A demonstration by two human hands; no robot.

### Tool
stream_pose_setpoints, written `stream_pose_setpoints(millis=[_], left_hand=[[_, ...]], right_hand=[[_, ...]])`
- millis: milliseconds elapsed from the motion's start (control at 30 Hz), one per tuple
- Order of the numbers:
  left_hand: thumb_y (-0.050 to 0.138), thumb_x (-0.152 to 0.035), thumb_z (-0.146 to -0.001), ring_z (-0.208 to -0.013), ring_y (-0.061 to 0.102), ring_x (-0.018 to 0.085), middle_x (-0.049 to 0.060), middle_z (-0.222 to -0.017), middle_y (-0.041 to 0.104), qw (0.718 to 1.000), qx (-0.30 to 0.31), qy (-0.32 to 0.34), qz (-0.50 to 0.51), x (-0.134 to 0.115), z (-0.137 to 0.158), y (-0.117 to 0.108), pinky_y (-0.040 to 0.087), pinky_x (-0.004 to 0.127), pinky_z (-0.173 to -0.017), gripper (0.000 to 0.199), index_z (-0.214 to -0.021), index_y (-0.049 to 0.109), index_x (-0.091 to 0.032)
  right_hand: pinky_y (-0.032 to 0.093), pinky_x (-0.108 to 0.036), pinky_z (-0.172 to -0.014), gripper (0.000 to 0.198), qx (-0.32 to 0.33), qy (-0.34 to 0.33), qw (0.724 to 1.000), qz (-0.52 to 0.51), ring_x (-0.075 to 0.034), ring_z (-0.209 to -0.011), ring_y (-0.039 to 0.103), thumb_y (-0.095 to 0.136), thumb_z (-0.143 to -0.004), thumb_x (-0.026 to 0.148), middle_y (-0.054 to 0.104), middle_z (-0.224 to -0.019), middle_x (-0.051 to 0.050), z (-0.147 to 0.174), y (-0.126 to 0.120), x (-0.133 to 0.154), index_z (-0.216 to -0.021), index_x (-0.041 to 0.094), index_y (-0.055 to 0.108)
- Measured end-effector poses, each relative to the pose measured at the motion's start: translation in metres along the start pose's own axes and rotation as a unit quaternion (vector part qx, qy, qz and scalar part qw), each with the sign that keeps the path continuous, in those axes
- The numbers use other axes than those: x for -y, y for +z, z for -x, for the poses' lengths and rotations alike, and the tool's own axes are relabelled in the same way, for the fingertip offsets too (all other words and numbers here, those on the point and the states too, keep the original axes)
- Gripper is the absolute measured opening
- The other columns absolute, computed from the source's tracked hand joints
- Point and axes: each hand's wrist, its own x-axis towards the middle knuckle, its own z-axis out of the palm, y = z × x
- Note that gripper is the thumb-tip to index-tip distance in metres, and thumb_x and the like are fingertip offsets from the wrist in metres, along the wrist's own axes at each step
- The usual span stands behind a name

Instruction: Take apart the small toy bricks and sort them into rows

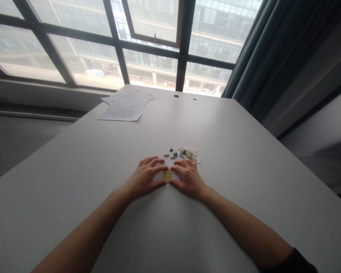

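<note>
A small tan studded building-brick plate lies on the white table between my hands. My left hand has its thumb at the near edge and its index finger at the far edge, closed on the plate from the left. From the right, my right hand grips it the same way, thumb near and index finger far. Just beyond my fingers are several small dark grey brick pieces. A pile of white, grey and tan brick pieces sits behind my right hand, which partly hides it.
Printed paper sheets overlap at the far left of the white table. Two small round holes are near its far edge. Beyond it stand framed windows, with a dark blue curtain on the right.
</note>
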Motion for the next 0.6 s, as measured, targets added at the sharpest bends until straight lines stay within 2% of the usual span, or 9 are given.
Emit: stream_pose_setpoints(millis=[600], left_hand=[[0.061, -0.054, -0.079, -0.129, 0.038, 0.032, 0.005, -0.134, 0.053, 1.000, 0.018, -0.014, 0.011, -0.0005, -0.0008, -0.0012, 0.029, 0.051, -0.105, 0.046, -0.119, 0.061, -0.032]], right_hand=[[0.028, -0.045, -0.103, 0.042, 0.006, -0.006, 1.000, 0.010, -0.026, -0.119, 0.043, 0.072, -0.075, 0.043, 0.058, -0.121, -0.007, 0.0003, -0.0018, 0.0010, -0.111, 0.024, 0.064]])
